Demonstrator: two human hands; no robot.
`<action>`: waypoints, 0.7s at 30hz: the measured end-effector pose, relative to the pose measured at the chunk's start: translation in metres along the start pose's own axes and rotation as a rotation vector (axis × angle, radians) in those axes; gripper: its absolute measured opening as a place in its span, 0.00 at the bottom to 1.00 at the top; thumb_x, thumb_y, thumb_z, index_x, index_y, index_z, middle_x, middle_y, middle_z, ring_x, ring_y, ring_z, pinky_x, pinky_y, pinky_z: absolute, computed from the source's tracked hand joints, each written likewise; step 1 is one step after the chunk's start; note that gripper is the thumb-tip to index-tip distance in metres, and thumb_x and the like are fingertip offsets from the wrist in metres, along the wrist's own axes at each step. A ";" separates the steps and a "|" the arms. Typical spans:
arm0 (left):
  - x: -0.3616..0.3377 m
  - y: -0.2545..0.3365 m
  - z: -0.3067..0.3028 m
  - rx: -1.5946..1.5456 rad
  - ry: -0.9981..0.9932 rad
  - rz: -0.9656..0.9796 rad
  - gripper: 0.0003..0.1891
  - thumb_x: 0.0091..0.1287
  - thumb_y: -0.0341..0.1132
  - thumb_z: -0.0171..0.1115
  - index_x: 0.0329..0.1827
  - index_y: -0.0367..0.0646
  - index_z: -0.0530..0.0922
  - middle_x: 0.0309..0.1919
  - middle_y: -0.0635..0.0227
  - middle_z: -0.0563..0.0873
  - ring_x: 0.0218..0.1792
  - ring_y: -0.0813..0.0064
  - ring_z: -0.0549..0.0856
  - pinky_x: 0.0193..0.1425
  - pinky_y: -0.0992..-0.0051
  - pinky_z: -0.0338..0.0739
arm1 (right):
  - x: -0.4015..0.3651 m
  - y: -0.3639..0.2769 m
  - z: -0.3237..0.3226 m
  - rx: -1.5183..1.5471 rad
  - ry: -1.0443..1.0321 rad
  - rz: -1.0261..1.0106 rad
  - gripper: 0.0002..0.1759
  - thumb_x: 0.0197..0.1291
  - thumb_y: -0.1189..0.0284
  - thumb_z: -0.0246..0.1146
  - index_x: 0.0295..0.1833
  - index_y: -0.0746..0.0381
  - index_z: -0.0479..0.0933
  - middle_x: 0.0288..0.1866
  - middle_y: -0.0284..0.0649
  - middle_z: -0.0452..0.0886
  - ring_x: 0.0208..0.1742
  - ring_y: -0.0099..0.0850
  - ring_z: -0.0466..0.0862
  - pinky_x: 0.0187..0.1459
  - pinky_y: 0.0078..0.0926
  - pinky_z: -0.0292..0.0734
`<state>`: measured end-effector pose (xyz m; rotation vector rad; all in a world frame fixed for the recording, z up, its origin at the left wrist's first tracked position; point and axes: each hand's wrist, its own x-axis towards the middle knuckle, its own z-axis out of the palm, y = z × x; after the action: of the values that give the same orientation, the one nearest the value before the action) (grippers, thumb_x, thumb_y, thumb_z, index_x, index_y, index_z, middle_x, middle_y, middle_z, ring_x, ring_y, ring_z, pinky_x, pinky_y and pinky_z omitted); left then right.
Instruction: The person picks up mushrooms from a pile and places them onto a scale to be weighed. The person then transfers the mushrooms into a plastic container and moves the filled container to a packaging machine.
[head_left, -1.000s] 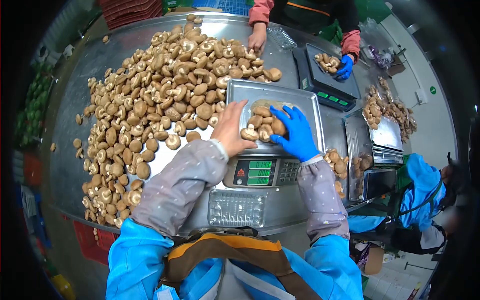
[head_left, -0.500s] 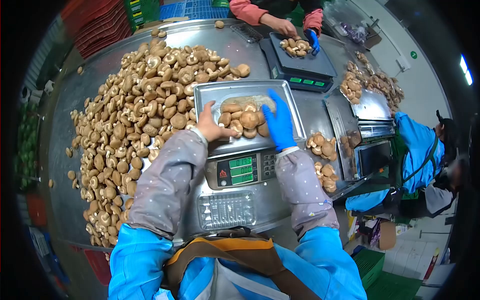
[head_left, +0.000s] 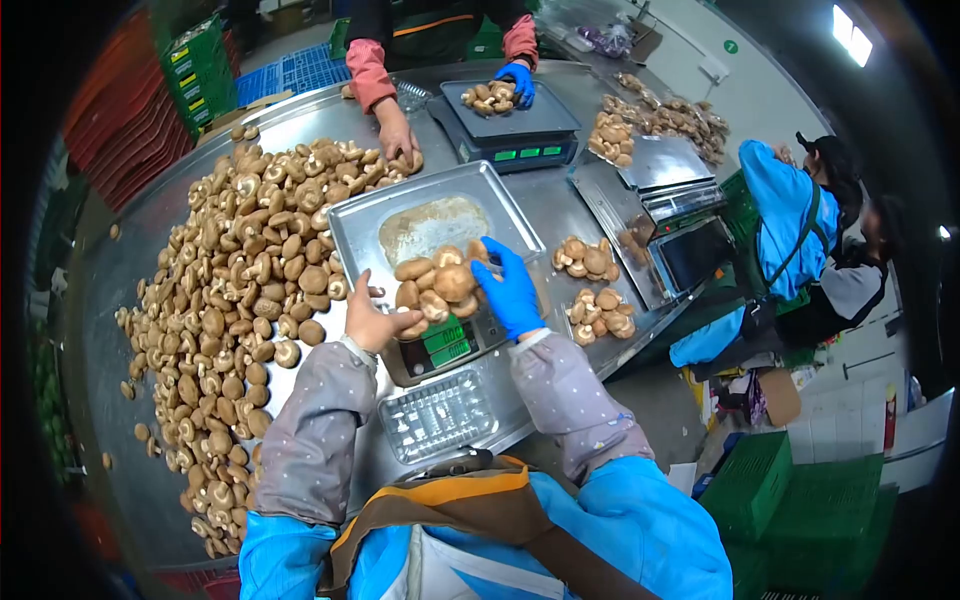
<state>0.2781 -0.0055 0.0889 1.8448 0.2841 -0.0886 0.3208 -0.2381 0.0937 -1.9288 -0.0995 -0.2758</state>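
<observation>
A bunch of brown shiitake mushrooms [head_left: 443, 282] is held between my two hands, over the front edge of the metal weighing pan [head_left: 350, 225] and part of the scale's display [head_left: 447, 343]. My bare left hand [head_left: 375, 318] grips the bunch from the left, thumb against the front mushrooms. On the other side, my blue-gloved right hand [head_left: 510, 290] presses its fingers to the mushrooms. Whatever lies under the bunch is hidden. A wet, tan patch marks the pan's bare middle. In front of the scale lies a clear plastic tray [head_left: 438, 415].
A large mushroom heap [head_left: 240, 270] covers the table's left side. Two packed portions [head_left: 600, 315] sit at right, beside a metal machine [head_left: 640, 240]. Across the table, a co-worker's hand [head_left: 398, 135] reaches into the heap; their gloved hand [head_left: 518, 80] is at a second scale [head_left: 505, 125].
My hands have brought the mushrooms from the pan's middle toward me, over the display. The co-worker's bare hand has gone from their scale to the heap. The view has turned.
</observation>
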 end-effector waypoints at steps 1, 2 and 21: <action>-0.014 0.011 0.002 -0.069 -0.053 -0.035 0.62 0.36 0.37 0.84 0.72 0.29 0.50 0.51 0.53 0.74 0.49 0.63 0.78 0.51 0.69 0.79 | -0.008 0.004 -0.009 0.018 0.004 0.012 0.26 0.59 0.63 0.67 0.61 0.62 0.73 0.53 0.46 0.77 0.52 0.34 0.79 0.53 0.30 0.75; -0.014 -0.004 0.009 -0.011 -0.055 0.007 0.62 0.36 0.35 0.84 0.73 0.29 0.48 0.48 0.54 0.76 0.46 0.65 0.80 0.48 0.72 0.80 | -0.018 0.006 -0.017 0.034 0.008 0.029 0.25 0.60 0.63 0.67 0.60 0.62 0.74 0.52 0.44 0.78 0.51 0.33 0.79 0.53 0.29 0.75; -0.085 -0.027 0.073 -0.756 -0.627 -0.122 0.40 0.60 0.24 0.57 0.74 0.61 0.50 0.63 0.59 0.69 0.52 0.59 0.80 0.47 0.59 0.83 | -0.085 0.012 -0.068 -0.053 0.329 0.163 0.13 0.51 0.63 0.69 0.35 0.57 0.75 0.38 0.43 0.75 0.40 0.41 0.78 0.44 0.37 0.74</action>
<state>0.1958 -0.0802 0.0603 0.9798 -0.0234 -0.5547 0.2310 -0.3005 0.0856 -1.9058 0.2831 -0.4849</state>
